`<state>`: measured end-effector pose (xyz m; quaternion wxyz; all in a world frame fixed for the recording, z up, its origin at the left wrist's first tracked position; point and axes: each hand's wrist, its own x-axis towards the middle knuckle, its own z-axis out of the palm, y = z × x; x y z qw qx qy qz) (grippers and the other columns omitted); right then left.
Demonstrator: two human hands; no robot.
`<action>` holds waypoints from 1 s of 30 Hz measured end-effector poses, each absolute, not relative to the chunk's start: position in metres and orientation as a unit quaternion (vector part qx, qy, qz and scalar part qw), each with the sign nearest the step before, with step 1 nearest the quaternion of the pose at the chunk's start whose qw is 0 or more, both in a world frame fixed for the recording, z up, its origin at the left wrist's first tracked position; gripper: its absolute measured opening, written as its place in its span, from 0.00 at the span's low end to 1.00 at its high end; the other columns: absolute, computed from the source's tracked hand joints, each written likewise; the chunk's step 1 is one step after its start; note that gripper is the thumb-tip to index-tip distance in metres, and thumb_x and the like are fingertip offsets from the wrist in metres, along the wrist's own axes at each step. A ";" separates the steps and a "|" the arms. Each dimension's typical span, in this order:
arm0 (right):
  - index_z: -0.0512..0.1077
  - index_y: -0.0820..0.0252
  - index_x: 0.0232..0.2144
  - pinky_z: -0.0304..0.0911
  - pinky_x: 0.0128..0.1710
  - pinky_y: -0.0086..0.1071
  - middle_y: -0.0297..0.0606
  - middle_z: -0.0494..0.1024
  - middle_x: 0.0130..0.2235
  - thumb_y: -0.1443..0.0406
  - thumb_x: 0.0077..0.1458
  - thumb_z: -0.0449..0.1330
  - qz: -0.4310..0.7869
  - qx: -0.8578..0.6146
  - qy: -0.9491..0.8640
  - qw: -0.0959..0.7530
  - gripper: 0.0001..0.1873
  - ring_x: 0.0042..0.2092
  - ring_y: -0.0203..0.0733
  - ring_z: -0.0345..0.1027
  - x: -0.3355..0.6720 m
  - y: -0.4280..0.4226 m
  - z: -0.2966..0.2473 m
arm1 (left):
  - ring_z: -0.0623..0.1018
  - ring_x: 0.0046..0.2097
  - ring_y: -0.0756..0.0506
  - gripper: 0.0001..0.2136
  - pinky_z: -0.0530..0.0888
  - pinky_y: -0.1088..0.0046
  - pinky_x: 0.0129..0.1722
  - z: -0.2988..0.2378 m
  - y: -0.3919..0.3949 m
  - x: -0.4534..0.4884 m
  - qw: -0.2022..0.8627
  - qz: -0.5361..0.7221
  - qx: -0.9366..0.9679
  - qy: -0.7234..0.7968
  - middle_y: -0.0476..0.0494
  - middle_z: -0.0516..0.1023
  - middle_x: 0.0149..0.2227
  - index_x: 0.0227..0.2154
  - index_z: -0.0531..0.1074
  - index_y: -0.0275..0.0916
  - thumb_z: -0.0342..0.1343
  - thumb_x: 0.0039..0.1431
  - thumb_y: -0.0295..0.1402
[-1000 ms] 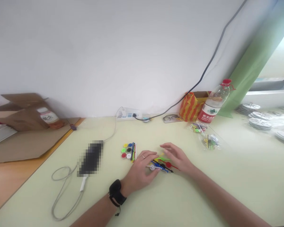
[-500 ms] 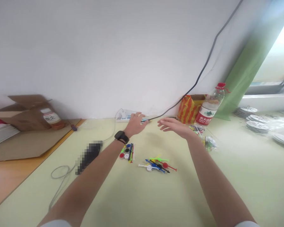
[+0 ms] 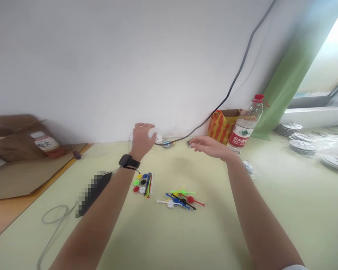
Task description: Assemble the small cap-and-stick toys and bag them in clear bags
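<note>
My left hand, with a black watch on the wrist, is raised in front of the white power strip by the wall. Its thumb and fingers are apart, holding nothing visible. My right hand hovers with loosely bent fingers. A small dark thing shows at its fingertips; I cannot tell whether they touch. Nearer me lies a loose pile of coloured plastic arrow spinners. To its left, coloured round discs sit in rows beside a bundle of plastic arrows.
A large water bottle and a striped bag stand right of my right hand. Stacked white discs lie far right. At left are a cardboard box, a drink bottle and a blurred black device with a cable.
My left hand has moved left and a little up, away from my right hand. The right hand stays near its place, fingers slightly more bent. The view has shifted a little.
</note>
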<state>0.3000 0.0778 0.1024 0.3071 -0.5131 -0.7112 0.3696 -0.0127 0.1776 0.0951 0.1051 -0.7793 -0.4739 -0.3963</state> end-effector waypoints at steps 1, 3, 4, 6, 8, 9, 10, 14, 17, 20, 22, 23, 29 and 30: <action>0.76 0.52 0.49 0.70 0.55 0.45 0.42 0.80 0.52 0.50 0.64 0.61 0.353 -0.509 -0.716 0.323 0.18 0.50 0.49 0.75 0.299 0.076 0.106 | 0.71 0.59 0.33 0.13 0.66 0.52 0.61 0.104 0.168 -0.018 0.106 -0.428 -0.771 -0.459 0.40 0.83 0.49 0.48 0.80 0.40 0.57 0.64 0.36; 0.75 0.52 0.52 0.70 0.55 0.46 0.43 0.79 0.53 0.49 0.63 0.62 0.317 -0.502 -0.720 0.358 0.21 0.52 0.50 0.74 0.294 0.072 0.113 | 0.76 0.53 0.38 0.10 0.72 0.59 0.55 0.119 0.145 -0.027 0.071 -0.471 -0.764 -0.435 0.44 0.84 0.45 0.43 0.82 0.43 0.57 0.66 0.37; 0.73 0.51 0.55 0.70 0.55 0.46 0.43 0.78 0.55 0.49 0.61 0.63 0.301 -0.498 -0.722 0.375 0.24 0.53 0.51 0.73 0.290 0.068 0.117 | 0.79 0.48 0.40 0.09 0.74 0.62 0.49 0.125 0.133 -0.031 0.039 -0.470 -0.771 -0.428 0.45 0.85 0.43 0.41 0.82 0.44 0.58 0.65 0.38; 0.68 0.47 0.61 0.70 0.56 0.47 0.43 0.74 0.59 0.47 0.57 0.67 0.286 -0.482 -0.729 0.393 0.33 0.56 0.51 0.72 0.281 0.060 0.124 | 0.81 0.40 0.44 0.10 0.75 0.67 0.40 0.133 0.111 -0.035 -0.044 -0.443 -0.790 -0.422 0.46 0.85 0.39 0.41 0.83 0.45 0.61 0.63 0.42; 0.65 0.44 0.65 0.69 0.58 0.48 0.42 0.73 0.60 0.47 0.53 0.69 0.290 -0.457 -0.752 0.377 0.40 0.58 0.52 0.70 0.269 0.053 0.129 | 0.81 0.36 0.45 0.13 0.75 0.70 0.35 0.134 0.096 -0.036 -0.106 -0.438 -0.786 -0.422 0.46 0.85 0.37 0.43 0.82 0.44 0.64 0.60 0.44; 0.64 0.44 0.65 0.69 0.58 0.48 0.42 0.74 0.60 0.48 0.52 0.70 0.296 -0.440 -0.768 0.359 0.41 0.58 0.52 0.70 0.263 0.051 0.130 | 0.81 0.36 0.45 0.14 0.75 0.71 0.35 0.134 0.092 -0.037 -0.125 -0.438 -0.783 -0.424 0.46 0.85 0.35 0.43 0.82 0.43 0.65 0.60 0.45; 0.64 0.44 0.65 0.69 0.58 0.47 0.42 0.75 0.58 0.49 0.52 0.71 0.303 -0.422 -0.783 0.341 0.41 0.58 0.52 0.70 0.258 0.049 0.130 | 0.81 0.35 0.46 0.15 0.75 0.71 0.35 0.133 0.091 -0.036 -0.139 -0.434 -0.781 -0.426 0.46 0.84 0.34 0.43 0.82 0.42 0.66 0.59 0.46; 0.72 0.49 0.59 0.73 0.48 0.42 0.39 0.82 0.42 0.57 0.57 0.67 0.329 -0.390 -0.800 0.315 0.28 0.44 0.47 0.77 0.242 0.053 0.122 | 0.79 0.35 0.46 0.20 0.76 0.71 0.36 0.128 0.095 -0.034 -0.187 -0.378 -0.800 -0.426 0.45 0.83 0.34 0.45 0.81 0.41 0.63 0.60 0.51; 0.75 0.53 0.55 0.72 0.42 0.38 0.37 0.81 0.35 0.59 0.59 0.64 0.362 -0.398 -0.774 0.333 0.22 0.38 0.45 0.76 0.241 0.061 0.114 | 0.78 0.38 0.45 0.22 0.74 0.72 0.35 0.127 0.099 -0.031 -0.211 -0.307 -0.832 -0.412 0.43 0.83 0.40 0.47 0.81 0.43 0.61 0.59 0.54; 0.75 0.54 0.54 0.71 0.40 0.36 0.37 0.81 0.34 0.59 0.57 0.66 0.390 -0.400 -0.760 0.330 0.22 0.38 0.44 0.76 0.245 0.066 0.109 | 0.77 0.35 0.46 0.20 0.71 0.73 0.32 0.125 0.099 -0.032 -0.229 -0.257 -0.853 -0.392 0.46 0.82 0.36 0.40 0.83 0.43 0.63 0.57 0.54; 0.76 0.55 0.52 0.71 0.40 0.35 0.37 0.82 0.34 0.58 0.57 0.67 0.406 -0.395 -0.759 0.319 0.21 0.39 0.45 0.77 0.249 0.069 0.107 | 0.75 0.31 0.47 0.19 0.68 0.73 0.29 0.124 0.100 -0.035 -0.243 -0.241 -0.855 -0.390 0.47 0.79 0.29 0.34 0.83 0.42 0.63 0.57 0.54; 0.76 0.55 0.52 0.71 0.41 0.36 0.37 0.82 0.34 0.57 0.57 0.67 0.414 -0.393 -0.759 0.312 0.21 0.40 0.45 0.77 0.251 0.069 0.106 | 0.75 0.30 0.47 0.19 0.68 0.73 0.28 0.123 0.101 -0.038 -0.254 -0.231 -0.854 -0.390 0.47 0.78 0.26 0.32 0.83 0.41 0.63 0.57 0.54; 0.77 0.55 0.50 0.71 0.43 0.37 0.36 0.84 0.34 0.55 0.55 0.69 0.444 -0.398 -0.752 0.280 0.21 0.38 0.44 0.79 0.258 0.070 0.105 | 0.80 0.34 0.44 0.20 0.74 0.72 0.31 0.122 0.105 -0.051 -0.339 -0.199 -0.832 -0.392 0.42 0.84 0.31 0.31 0.84 0.39 0.61 0.60 0.52; 0.78 0.55 0.49 0.71 0.43 0.37 0.37 0.84 0.34 0.55 0.55 0.69 0.443 -0.400 -0.749 0.288 0.21 0.38 0.45 0.79 0.259 0.070 0.106 | 0.81 0.36 0.44 0.19 0.75 0.71 0.34 0.121 0.105 -0.051 -0.350 -0.204 -0.826 -0.392 0.41 0.85 0.34 0.34 0.83 0.40 0.61 0.60 0.52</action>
